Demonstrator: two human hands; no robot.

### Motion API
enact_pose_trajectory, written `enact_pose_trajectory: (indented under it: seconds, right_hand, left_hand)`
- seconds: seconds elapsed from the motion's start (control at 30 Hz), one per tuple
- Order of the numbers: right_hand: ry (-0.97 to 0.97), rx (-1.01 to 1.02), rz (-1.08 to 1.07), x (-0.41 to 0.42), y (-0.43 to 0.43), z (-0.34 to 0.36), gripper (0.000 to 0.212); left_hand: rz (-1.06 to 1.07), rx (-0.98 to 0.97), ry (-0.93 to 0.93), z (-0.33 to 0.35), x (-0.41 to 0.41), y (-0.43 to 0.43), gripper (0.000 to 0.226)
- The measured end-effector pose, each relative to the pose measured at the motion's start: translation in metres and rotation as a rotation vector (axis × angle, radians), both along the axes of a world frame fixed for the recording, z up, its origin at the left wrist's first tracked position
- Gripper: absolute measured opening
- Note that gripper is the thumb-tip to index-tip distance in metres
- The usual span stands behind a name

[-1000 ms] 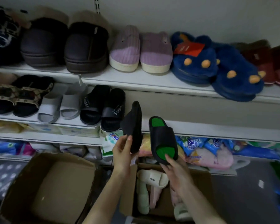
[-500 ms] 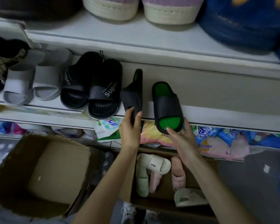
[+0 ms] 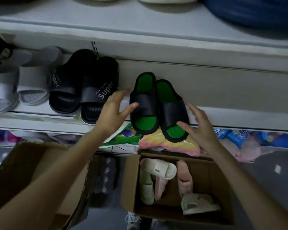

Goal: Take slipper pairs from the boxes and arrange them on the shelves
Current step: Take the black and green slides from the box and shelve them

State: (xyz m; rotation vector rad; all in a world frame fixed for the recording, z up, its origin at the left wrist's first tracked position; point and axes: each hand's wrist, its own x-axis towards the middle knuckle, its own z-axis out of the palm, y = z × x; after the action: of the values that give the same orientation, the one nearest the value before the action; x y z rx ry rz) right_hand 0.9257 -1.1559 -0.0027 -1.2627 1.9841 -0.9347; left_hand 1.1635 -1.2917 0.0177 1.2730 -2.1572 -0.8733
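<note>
Brown cardboard box (image 3: 130,185): cream, green, pink slippers (image 3: 158,170) inside. Black slide slippers with green footbeds (image 3: 156,107) paired on white shelf (image 3: 239,117), toes overhanging. Left hand (image 3: 113,112), right hand (image 3: 199,128) flank them, fingers spread, empty.

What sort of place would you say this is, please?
Most likely a shop or its stockroom, though I cannot be sure. White tiered shelves carry rows of footwear, such as the black-and-green slipper pair; a cardboard box of loose slippers stands below, near packaged goods.
</note>
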Motion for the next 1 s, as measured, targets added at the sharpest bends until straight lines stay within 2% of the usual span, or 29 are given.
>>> enact_pose_trajectory:
  seconds: [0.07,0.13,0.23,0.33,0.47,0.7,0.9,1.0]
  right_hand:
    - [0.063,-0.006,0.100,-0.008,-0.014,0.006,0.079]
    - [0.163,0.033,0.236,-0.014,-0.029,0.010,0.081]
    - [0.296,0.112,0.355,-0.023,-0.051,0.008,0.071]
    - [0.331,0.124,0.368,-0.030,-0.065,0.000,0.071]
    - [0.385,0.032,0.278,-0.038,-0.080,-0.007,0.071]
    - [0.209,0.014,0.260,-0.034,-0.120,-0.006,0.064]
    - [0.217,-0.068,0.299,-0.030,-0.153,-0.009,0.060]
    - [0.203,-0.091,0.296,-0.030,-0.168,-0.013,0.061]
  left_hand:
    - [-0.229,-0.004,-0.119,0.006,-0.012,-0.020,0.059]
    - [-0.319,0.040,-0.181,0.008,-0.025,-0.033,0.059]
    - [-0.328,0.050,-0.245,0.007,-0.043,-0.047,0.057]
    - [-0.315,0.035,-0.261,0.004,-0.055,-0.058,0.041]
    - [-0.345,0.070,-0.427,-0.004,-0.058,-0.079,0.060]
    - [-0.273,0.098,-0.369,-0.012,-0.061,-0.130,0.061]
    - [-0.242,0.124,-0.283,-0.018,-0.067,-0.147,0.057]
    - [-0.276,0.136,-0.270,-0.018,-0.069,-0.148,0.047]
